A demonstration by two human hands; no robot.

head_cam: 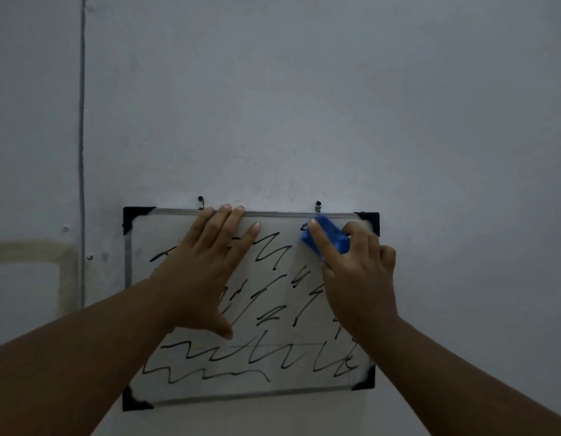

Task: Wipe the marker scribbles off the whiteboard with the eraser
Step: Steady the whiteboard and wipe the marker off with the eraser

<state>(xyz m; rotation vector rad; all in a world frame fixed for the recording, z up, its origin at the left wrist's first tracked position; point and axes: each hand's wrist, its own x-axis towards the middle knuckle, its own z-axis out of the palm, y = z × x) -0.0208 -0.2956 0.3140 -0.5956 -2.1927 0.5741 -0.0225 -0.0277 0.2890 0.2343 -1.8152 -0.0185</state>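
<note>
A small whiteboard (137, 313) with a metal frame and black corner caps hangs on the wall. Black marker scribbles (266, 253) cover most of its face. My left hand (203, 269) lies flat on the board's upper left part, fingers straight, fingertips reaching the top frame. My right hand (358, 278) grips a blue eraser (328, 237) and holds it against the board near the upper right corner. The hand and forearm hide part of the right side of the board.
The board hangs from two hooks (201, 201) on a plain grey-white wall. A thin dark vertical line (82, 152) runs down the wall at the left. A yellowish stained patch (30, 250) marks the wall at far left.
</note>
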